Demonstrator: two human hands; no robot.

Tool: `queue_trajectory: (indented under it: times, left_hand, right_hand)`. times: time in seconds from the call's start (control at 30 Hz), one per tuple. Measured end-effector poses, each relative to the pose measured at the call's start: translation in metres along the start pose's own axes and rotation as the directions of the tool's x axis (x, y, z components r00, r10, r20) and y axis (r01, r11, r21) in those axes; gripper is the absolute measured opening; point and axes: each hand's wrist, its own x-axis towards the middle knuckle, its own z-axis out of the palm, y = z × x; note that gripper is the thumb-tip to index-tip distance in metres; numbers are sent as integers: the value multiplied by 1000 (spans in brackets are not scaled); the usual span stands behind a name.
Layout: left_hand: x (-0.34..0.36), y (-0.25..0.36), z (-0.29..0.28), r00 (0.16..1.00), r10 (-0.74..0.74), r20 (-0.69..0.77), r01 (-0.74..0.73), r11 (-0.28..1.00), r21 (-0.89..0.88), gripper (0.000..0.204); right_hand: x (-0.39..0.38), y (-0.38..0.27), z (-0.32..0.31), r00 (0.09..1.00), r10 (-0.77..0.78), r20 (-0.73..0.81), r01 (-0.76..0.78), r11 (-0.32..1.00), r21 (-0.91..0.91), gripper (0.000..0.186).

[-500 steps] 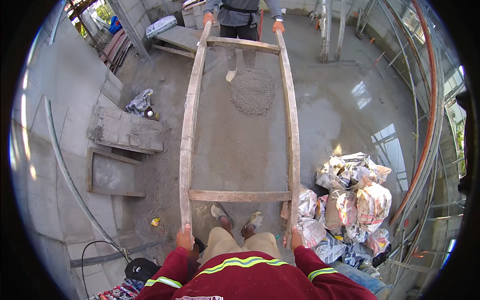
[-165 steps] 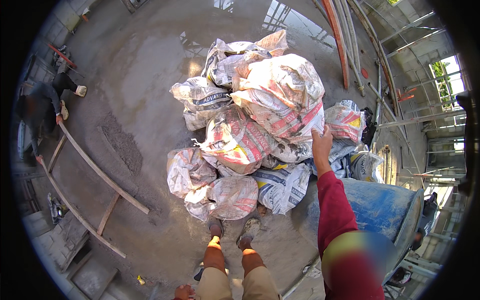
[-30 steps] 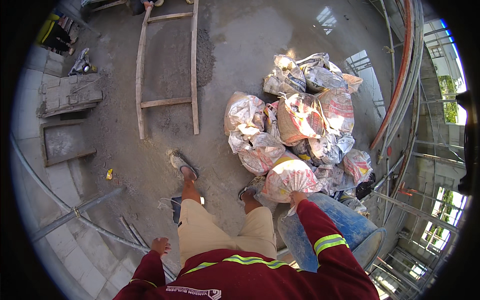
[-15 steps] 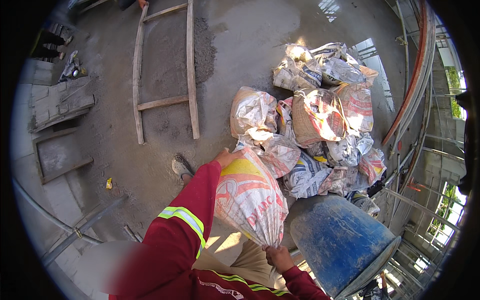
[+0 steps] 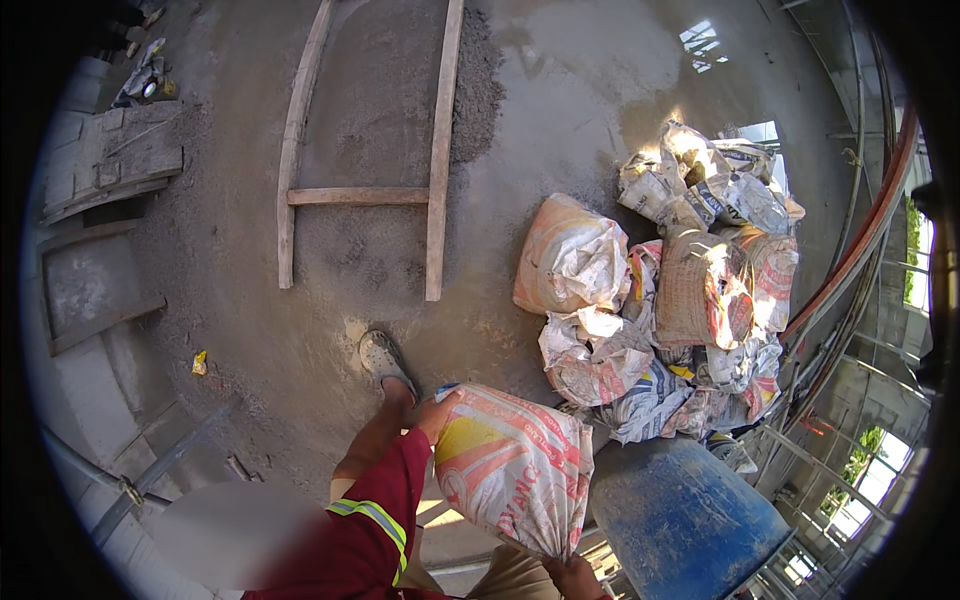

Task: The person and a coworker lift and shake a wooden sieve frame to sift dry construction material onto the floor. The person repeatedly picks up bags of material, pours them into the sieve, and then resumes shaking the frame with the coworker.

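Note:
A full woven sack (image 5: 515, 465), white with red print and a yellow patch, hangs between my two hands in front of my legs. My left hand (image 5: 433, 416) grips its far left corner, the fingers partly hidden by the sack. At the near end, my right hand (image 5: 575, 577) is closed round the gathered, twisted neck of the sack. Just right of the sack stands a blue plastic drum (image 5: 690, 515) smeared with dried grey. Beyond it lies a pile of filled sacks, the nearest a crumpled white and red sack (image 5: 595, 355).
A wooden ladder-like frame (image 5: 360, 196) lies on the wet grey floor ahead, around spread wet mortar. At left are stacked boards (image 5: 110, 160), a shallow wooden tray (image 5: 100, 285) and metal pipes (image 5: 165, 470). Hoses (image 5: 870, 240) curve along the right.
The sack has been drawn away from the pile, toward my body, with both hands still on it. My view has shifted, and a sandalled foot and bare lower leg now show more fully.

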Motion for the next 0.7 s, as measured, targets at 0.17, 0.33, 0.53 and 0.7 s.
queue_trajectory:
  times: [0.17, 0.33, 0.53, 0.7]
  left_hand:
    - [-56, 19, -64, 981, 162, -106, -188, 930, -315, 51]
    - [-109, 86, -99, 962, 241, -127, -264, 715, -647, 51]
    - [-170, 220, -121, 846, 423, -324, -527, 576, -624, 51]
    - [-198, 287, -142, 719, 490, -493, -695, 521, -495, 56]
  right_hand:
    - [30, -124, -65, 959, 275, -71, -257, 945, 201, 24]
    - [57, -216, -102, 989, 41, -139, -46, 998, -32, 25]
    - [122, -309, -125, 956, -174, -236, 173, 985, -27, 19]
    - [193, -382, -145, 932, -303, -200, 328, 939, 101, 21]
